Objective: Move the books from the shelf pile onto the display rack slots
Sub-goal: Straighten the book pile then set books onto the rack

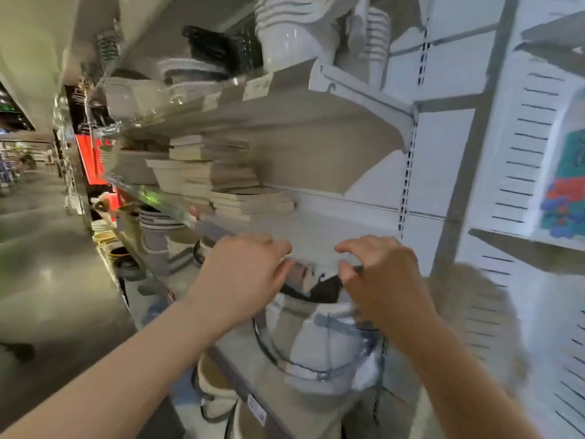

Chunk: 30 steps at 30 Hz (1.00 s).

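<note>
Motion blurs the whole view. A pile of pale books (228, 182) lies flat on the middle shelf (332, 226), left of centre. At the right stands the white display rack (525, 147) with slotted panels, and a colourful book (566, 188) sits in it. Both hands are raised in front of the shelf's front edge. My left hand (240, 274) and my right hand (383, 280) have curled fingers pinching the top edge of a glossy, blurred item (316, 312) between them. What that item is I cannot make out.
White bowls and dishes (285, 30) stand stacked on the shelf above, and more bowls (158, 223) fill the lower shelves at the left. A bracket (364, 99) juts out under the upper shelf. The shop aisle floor (47, 264) runs off to the left.
</note>
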{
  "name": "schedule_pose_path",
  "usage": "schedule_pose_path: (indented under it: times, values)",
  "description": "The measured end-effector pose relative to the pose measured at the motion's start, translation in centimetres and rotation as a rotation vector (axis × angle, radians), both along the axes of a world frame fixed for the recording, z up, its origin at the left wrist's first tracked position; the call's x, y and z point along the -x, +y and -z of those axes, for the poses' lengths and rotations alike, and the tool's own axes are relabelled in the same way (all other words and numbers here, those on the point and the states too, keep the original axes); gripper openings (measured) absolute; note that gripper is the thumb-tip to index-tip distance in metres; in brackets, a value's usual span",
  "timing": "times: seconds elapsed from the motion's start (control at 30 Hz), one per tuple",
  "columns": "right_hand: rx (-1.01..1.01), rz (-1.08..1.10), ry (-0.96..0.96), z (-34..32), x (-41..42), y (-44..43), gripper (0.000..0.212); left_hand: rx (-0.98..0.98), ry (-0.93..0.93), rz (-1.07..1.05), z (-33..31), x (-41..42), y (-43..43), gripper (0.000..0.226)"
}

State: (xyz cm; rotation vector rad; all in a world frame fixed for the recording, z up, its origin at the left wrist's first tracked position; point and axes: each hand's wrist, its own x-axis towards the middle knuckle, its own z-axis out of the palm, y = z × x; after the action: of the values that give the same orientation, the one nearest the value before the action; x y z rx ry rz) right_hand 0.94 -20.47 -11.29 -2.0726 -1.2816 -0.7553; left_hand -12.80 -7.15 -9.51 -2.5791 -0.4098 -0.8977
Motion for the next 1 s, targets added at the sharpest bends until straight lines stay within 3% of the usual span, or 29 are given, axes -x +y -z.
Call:
schedule_pose_path:
  times: [0.13,0.27,0.47,0.63,0.83,0.9,1.0]
  values:
    - [0.142,0.103,0.075,-1.7,0.7,8.9,0.033,-0.029,-0.009,0.068,-1.4,0.2,10.4,0.053]
    - [0.255,0.163,0.158,-3.3,0.2,15.9,0.033,0.058,0.039,0.123,-1.7,-1.8,18.8,0.035]
    - [0.447,0.184,0.286,-4.7,-2.8,24.7,0.037,0.07,-0.018,0.21,-0.7,-6.6,29.0,0.036]
    - [0.491,0.114,0.614,-6.1,-6.8,33.0,0.058,0.218,0.04,0.347,-1.4,-10.5,38.4,0.055]
    - [0.133,0.13,1.323,-5.6,-11.4,41.1,0.073,0.187,0.188,0.335,-0.9,-15.5,48.2,0.089]
    - [-0.005,0.17,1.427,-5.1,-12.7,42.4,0.067,0.158,0.252,0.309,-0.5,-17.3,50.4,0.096]
    - [-0.165,0.179,1.558,-4.6,-14.0,44.0,0.042,0.132,0.349,0.327,-0.3,-19.3,53.3,0.095]
